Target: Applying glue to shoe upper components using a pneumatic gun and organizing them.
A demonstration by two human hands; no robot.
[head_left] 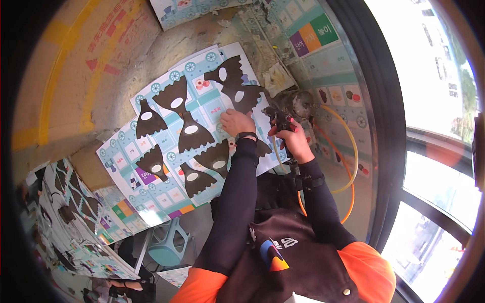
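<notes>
My right hand (298, 141) is closed around a dark spray gun (277, 118) with red parts, at the right edge of a printed sheet. My left hand (236, 122) lies on the sheet with its fingers loosely bent, just below a dark fan-shaped piece (245, 98); whether it touches that piece I cannot tell. Several similar dark brown pieces with jagged wide ends and pale ovals are spread over the sheet, among them one piece (194, 135) left of my left hand and another (217, 160) below it. My left forearm partly covers a piece (262, 148).
The blue-and-white printed sheet (121, 164) covers the work surface. A yellow hose (353, 156) and an orange hose (347, 194) loop at the right beside a printed panel (348, 108). Cardboard (65, 76) stands at the left. A light blue stool (169, 245) is below.
</notes>
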